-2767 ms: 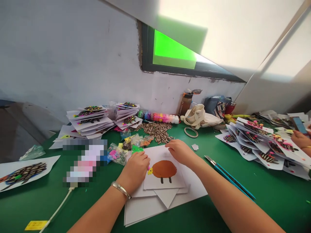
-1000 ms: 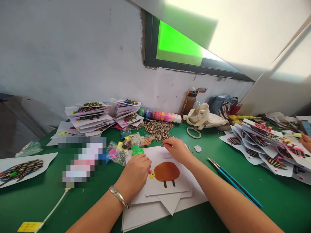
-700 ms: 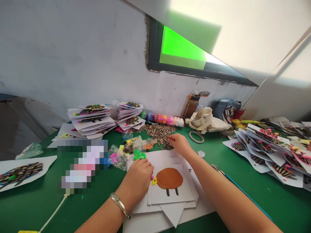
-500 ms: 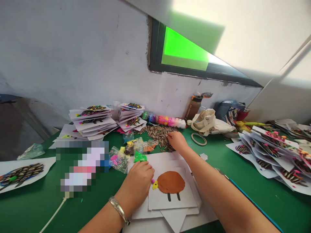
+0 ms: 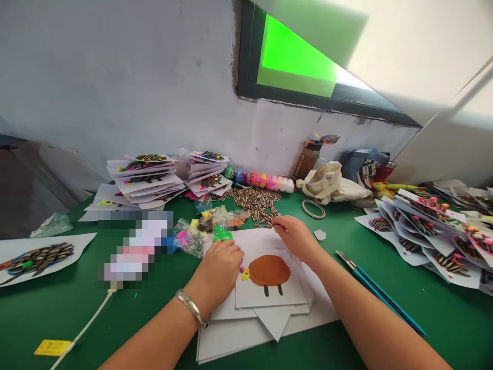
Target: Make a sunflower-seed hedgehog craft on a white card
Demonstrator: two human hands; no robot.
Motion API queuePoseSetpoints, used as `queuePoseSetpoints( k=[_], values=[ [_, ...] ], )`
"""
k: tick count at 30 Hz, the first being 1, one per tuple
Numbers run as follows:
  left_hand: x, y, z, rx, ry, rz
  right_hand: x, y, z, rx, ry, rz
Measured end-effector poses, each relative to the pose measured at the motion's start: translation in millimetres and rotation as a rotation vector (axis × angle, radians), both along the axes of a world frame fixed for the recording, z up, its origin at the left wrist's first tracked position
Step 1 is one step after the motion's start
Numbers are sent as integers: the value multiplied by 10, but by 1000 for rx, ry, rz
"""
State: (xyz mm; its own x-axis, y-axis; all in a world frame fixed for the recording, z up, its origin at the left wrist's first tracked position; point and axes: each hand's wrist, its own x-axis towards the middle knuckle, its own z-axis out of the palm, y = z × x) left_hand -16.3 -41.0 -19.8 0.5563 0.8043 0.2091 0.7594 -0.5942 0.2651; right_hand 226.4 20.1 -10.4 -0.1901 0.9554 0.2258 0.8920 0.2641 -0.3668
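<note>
A white card (image 5: 292,295) bearing a brown oval body (image 5: 268,270), two black legs and a small yellow and pink head lies on a stack of white sheets. My left hand (image 5: 219,267) rests curled on the card's left edge beside the head, pressing it down. My right hand (image 5: 296,235) hovers over the card's top edge, fingers pinched together just in front of a pile of striped sunflower seeds (image 5: 256,201). What the fingers hold is too small to make out.
Stacks of finished seed cards (image 5: 144,177) stand at the back left, more (image 5: 431,226) at the right. Small bags of coloured bits (image 5: 200,231), a row of clay pots (image 5: 262,181), a tape ring (image 5: 313,208), a cloth bag (image 5: 331,187), a bottle (image 5: 307,156) and a blue knife (image 5: 381,293) lie about.
My right hand reached forward into the seed pile, then drew back to the card's top edge with fingers pinched. My left hand stayed on the card's left edge.
</note>
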Motion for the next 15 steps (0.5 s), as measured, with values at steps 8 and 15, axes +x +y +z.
queuePoseSetpoints(
  k=[8,15],
  values=[
    [12,5,20,74,-72,-29,-232,-683,48,-172,370,57],
    [-2,-5,76,4,-122,-36,-456,-744,-38,-103,283,280]
  ],
)
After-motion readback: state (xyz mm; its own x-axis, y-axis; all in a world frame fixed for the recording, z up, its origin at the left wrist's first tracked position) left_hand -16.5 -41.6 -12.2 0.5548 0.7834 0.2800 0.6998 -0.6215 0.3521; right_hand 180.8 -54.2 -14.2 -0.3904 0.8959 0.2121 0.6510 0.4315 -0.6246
